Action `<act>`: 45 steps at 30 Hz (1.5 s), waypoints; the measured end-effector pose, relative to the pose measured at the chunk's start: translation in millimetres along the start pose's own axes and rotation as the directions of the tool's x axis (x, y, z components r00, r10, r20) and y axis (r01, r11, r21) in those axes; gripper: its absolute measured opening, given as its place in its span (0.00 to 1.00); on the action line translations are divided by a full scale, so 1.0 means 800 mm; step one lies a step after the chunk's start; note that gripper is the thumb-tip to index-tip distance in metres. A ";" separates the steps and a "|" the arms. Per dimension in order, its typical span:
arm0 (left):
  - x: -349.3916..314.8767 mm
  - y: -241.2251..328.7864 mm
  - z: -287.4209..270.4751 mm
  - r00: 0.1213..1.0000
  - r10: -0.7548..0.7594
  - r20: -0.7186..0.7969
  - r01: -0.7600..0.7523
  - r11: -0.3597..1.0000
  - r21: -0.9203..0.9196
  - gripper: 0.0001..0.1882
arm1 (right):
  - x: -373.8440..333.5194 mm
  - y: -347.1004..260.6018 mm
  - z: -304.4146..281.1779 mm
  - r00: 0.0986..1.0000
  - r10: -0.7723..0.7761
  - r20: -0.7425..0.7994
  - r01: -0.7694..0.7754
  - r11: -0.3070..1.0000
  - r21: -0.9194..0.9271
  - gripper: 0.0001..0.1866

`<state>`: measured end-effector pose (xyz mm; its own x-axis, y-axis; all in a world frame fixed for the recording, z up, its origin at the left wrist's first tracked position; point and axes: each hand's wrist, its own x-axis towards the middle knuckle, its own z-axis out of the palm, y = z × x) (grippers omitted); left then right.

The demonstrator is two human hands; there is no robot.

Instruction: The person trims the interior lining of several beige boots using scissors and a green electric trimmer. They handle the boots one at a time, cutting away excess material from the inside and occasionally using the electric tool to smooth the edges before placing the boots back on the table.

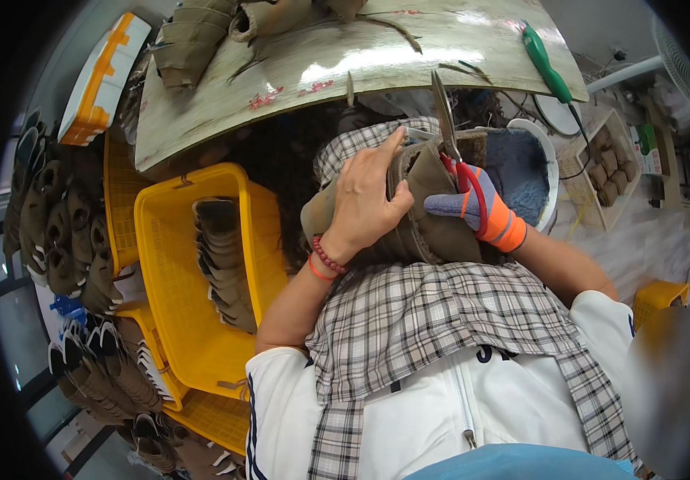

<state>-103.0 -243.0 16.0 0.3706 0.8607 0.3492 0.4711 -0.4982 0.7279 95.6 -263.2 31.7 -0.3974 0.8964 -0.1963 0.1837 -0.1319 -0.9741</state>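
Note:
A brown boot upper (433,180) lies across my lap, over a checked apron, with other brown pieces stacked against it. My left hand (367,192), bare with a red bead bracelet, grips the upper; its index finger reaches along it and its thumb presses near the edge. On my right hand (485,210) is a grey and orange glove. It holds red-handled scissors (446,120), blades pointing up and away from me beside the upper. Whether the blades are parted is hard to see. Fuzzy blue-grey material (517,166) lies just right of the upper, inside a white rim.
A pale worktable (345,68) spans the far side, bearing brown uppers (193,44) and a green handheld tool (545,60) with a cord. A yellow crate (153,264) of stacked uppers stands left. At right sits a cream crate (609,180); more uppers (61,224) hang far left.

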 end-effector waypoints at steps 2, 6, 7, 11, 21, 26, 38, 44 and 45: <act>-0.002 -0.006 0.002 0.998 -0.039 -0.044 0.036 0.997 -0.061 0.32 | 0.008 0.015 0.011 0.999 -0.006 -0.050 0.009 0.998 0.061 0.23; 0.002 -0.005 0.023 0.996 -0.013 -0.083 0.019 0.998 0.063 0.30 | 0.027 0.101 0.033 0.942 -0.194 -0.275 0.223 0.972 0.078 0.21; 0.003 -0.006 0.020 0.996 0.009 -0.091 -0.005 0.999 0.042 0.28 | 0.024 0.091 0.036 0.941 -0.178 -0.288 0.215 0.971 0.102 0.21; 0.020 -0.035 -0.028 0.956 -0.294 0.002 0.247 0.799 -0.548 0.12 | 0.005 0.093 0.018 0.975 -0.072 -0.211 0.096 0.990 0.105 0.16; 0.189 -0.265 -0.144 0.867 -0.074 -0.493 0.368 0.762 0.533 0.27 | -0.023 0.061 -0.013 0.962 -0.038 -0.269 0.131 0.933 0.336 0.35; 0.242 -0.287 -0.180 0.817 -0.043 -0.575 0.172 0.970 0.173 0.13 | -0.032 0.051 -0.023 0.949 -0.047 -0.312 0.138 0.951 0.277 0.36; 0.045 -0.231 -0.330 0.692 -0.643 -0.328 -0.244 0.220 -0.945 0.23 | -0.029 0.031 -0.071 0.911 -0.256 -0.323 0.300 0.949 0.094 0.32; -0.045 -0.194 -0.283 0.673 -0.706 -0.220 -0.212 0.101 -0.972 0.26 | -0.023 -0.004 -0.071 0.942 -0.240 -0.237 0.253 0.967 0.027 0.30; -0.054 -0.184 -0.269 0.680 -0.701 -0.214 -0.194 0.110 -0.975 0.24 | -0.020 -0.006 -0.074 0.944 -0.236 -0.229 0.249 0.968 0.027 0.28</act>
<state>-360.3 -184.0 21.0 -0.2498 0.9571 -0.1468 -0.8003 -0.1187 0.5878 154.2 -251.9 46.4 -0.2123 0.9747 0.0705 0.0543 0.0838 -0.9950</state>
